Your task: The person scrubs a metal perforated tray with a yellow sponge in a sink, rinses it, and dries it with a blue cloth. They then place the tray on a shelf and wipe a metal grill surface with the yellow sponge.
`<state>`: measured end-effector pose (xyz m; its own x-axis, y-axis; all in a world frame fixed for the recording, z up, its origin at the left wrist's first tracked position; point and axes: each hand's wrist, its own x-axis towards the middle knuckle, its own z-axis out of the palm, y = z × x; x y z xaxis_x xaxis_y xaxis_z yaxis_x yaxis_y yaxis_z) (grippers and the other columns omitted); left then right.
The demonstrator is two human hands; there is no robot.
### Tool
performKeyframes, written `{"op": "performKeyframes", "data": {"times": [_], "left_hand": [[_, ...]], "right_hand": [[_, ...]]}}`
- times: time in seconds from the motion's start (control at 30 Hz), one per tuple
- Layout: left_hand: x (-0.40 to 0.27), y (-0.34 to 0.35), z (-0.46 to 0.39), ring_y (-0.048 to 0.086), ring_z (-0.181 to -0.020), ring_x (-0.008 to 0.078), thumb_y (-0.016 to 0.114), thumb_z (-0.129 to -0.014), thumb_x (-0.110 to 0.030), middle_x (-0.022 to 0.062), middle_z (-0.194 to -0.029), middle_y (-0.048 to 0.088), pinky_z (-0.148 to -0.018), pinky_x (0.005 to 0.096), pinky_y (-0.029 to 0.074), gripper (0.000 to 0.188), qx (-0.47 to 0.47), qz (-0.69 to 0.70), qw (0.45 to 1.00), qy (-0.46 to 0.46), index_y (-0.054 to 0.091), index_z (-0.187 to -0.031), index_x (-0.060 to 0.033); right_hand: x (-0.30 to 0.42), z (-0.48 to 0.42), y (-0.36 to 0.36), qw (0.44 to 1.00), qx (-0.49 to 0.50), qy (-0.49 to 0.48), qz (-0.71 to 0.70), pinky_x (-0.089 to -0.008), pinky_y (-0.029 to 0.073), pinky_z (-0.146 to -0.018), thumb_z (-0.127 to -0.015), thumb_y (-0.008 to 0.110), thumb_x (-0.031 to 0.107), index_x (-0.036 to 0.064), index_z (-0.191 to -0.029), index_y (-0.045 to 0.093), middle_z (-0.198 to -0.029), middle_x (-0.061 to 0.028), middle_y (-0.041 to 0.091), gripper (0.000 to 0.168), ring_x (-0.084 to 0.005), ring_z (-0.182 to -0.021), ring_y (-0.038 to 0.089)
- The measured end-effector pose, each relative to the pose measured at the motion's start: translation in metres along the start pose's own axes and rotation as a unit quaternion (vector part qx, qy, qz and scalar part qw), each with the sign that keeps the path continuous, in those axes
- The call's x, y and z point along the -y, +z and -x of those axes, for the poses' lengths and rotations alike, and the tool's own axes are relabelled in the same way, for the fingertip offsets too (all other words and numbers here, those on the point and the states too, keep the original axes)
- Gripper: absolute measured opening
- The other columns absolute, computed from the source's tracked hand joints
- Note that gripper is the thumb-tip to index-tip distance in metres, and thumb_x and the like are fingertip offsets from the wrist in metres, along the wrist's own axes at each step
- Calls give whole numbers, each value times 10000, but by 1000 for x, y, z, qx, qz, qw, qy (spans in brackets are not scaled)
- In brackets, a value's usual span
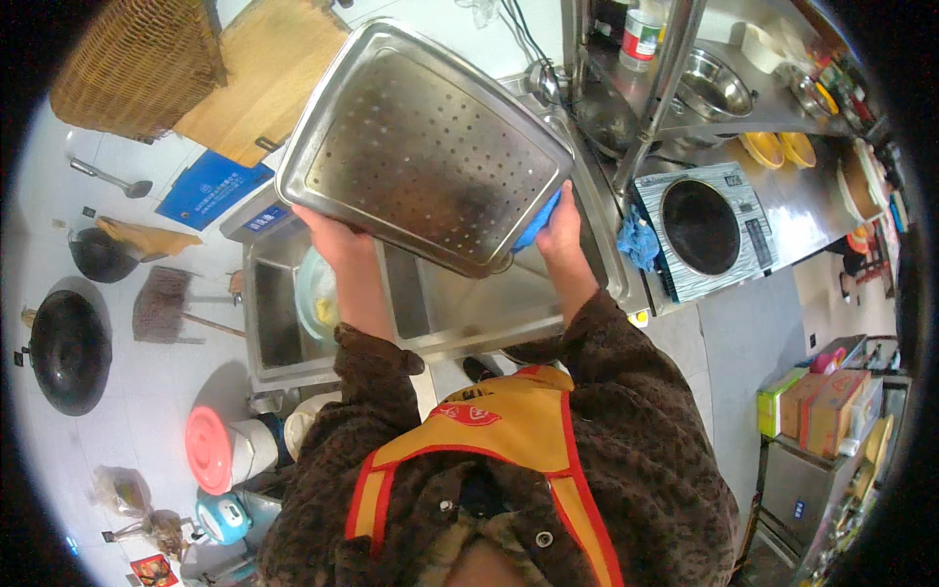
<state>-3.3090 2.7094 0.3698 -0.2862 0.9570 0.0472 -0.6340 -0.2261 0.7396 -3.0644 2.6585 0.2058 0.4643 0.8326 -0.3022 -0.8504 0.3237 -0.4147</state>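
A perforated rectangular metal tray (pixel 433 147) is held up, tilted, over a stainless-steel sink. My left hand (pixel 334 238) grips its lower left corner; the fingers are partly hidden behind it. At the right corner my right hand (pixel 561 224) holds the tray's edge with a blue cloth (pixel 537 224) pressed against it. Beneath my left forearm, a pale green basin (pixel 312 293) with something yellow inside stands in the left part of the sink (pixel 275 352).
Right of the sink are an induction cooker (pixel 700 220), another blue cloth (pixel 638 238) and a metal shelf post (pixel 660 95). A wooden board (pixel 257 73) and wicker basket (pixel 139 70) are at upper left. A pink-lidded bucket (pixel 209 449) stands at lower left.
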Motion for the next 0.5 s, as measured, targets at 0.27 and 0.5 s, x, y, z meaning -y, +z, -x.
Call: {"op": "performKeyframes", "data": {"times": [0.27, 0.5], "left_hand": [[10, 3, -6, 453, -1227, 281, 317, -962, -535, 92, -1377, 436, -1026, 434, 380, 617, 61, 16, 998, 31, 383, -1371, -78], [-23, 22, 15, 510, -1148, 286, 340, -957, -531, 141, -1312, 472, -954, 423, 450, 650, 50, -75, 982, 164, 419, -1311, 8]], "right_hand": [[-82, 56, -20, 989, -73, 88, 96, -430, 474, -891, -979, 363, 436, -5, -1252, 452, -1189, -150, 558, 526, -274, -1027, 577], [-15, 66, -65, 955, 67, 184, 222, -407, 520, -740, -956, 453, 415, 25, -1099, 564, -927, -95, 627, 429, -227, -852, 621]]}}
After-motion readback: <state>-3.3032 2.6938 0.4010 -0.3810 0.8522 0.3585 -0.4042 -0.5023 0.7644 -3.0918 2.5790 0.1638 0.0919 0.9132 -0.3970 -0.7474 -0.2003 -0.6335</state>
